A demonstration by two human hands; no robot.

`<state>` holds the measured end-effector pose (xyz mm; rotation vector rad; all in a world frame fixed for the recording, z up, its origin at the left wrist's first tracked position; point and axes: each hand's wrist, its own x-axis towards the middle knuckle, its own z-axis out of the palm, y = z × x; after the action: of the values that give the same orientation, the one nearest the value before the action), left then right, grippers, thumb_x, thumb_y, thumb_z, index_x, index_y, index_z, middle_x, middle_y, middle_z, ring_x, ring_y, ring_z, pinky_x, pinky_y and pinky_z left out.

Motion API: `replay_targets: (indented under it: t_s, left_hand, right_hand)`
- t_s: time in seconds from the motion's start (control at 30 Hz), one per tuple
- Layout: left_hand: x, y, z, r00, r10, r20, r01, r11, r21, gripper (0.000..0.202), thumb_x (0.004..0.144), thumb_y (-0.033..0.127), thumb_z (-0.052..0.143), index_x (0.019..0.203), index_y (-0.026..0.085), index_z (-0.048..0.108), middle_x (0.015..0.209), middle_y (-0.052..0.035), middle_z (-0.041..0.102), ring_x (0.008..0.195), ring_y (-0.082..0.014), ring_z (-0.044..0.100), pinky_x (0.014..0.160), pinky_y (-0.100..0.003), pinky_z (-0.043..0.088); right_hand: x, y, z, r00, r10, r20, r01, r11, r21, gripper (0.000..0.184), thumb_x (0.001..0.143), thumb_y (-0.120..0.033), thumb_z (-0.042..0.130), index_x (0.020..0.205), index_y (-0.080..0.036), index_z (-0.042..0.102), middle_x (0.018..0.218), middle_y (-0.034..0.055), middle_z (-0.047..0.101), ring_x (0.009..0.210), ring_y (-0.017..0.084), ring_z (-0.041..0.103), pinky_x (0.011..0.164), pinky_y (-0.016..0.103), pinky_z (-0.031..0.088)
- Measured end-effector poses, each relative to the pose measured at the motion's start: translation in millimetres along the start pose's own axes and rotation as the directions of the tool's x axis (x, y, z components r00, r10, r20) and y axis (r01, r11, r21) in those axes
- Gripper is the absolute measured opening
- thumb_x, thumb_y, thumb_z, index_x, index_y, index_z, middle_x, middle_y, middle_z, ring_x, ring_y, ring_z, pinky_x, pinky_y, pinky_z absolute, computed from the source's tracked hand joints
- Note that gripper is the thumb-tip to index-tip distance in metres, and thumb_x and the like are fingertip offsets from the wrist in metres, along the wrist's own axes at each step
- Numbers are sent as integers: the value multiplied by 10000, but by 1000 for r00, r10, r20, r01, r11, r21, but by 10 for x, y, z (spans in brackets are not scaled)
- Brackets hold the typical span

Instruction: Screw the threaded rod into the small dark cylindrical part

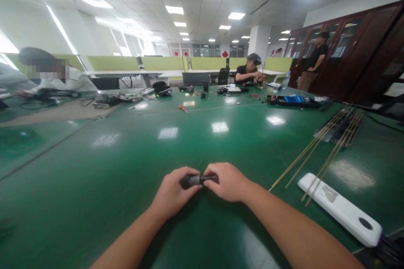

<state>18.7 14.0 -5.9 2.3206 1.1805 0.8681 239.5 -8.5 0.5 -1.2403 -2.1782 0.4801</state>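
Observation:
Close in front of me, my left hand (170, 191) is closed round a short grey metal cylinder (194, 180), pinched between thumb and fingers. From the cylinder's right end runs a thin dark ridged rod (207, 178). My right hand (229, 183) grips that rod with its thumb and fingertips, and the rod's far end lies partly inside the hand. Both pieces line up roughly level, just above the green tabletop (151, 155). Whether they are one part or two joined parts I cannot tell.
At right lie long thin rods (303, 159) and a white power strip (341, 210). A red screwdriver (183, 108) lies farther off. Along the far side are cables, a black case (161, 88) and a blue item (293, 98) in a dark tray. Other people sit or stand beyond.

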Motion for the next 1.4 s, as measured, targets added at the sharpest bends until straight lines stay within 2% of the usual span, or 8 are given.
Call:
replay_targets:
  t_s: [1.4]
  left_hand:
    - [1,16,-21,1000,19,-9,-19,1000,23,216,789,340,708,976,231,698,957,-27,747,887,-216,702,827,-333,535]
  right_hand:
    - [-5,-23,-46,1000,11,25,-10,999,-42,135,874,-295,644,970,-205,675,887,32,698,792,169,611,674,261,385]
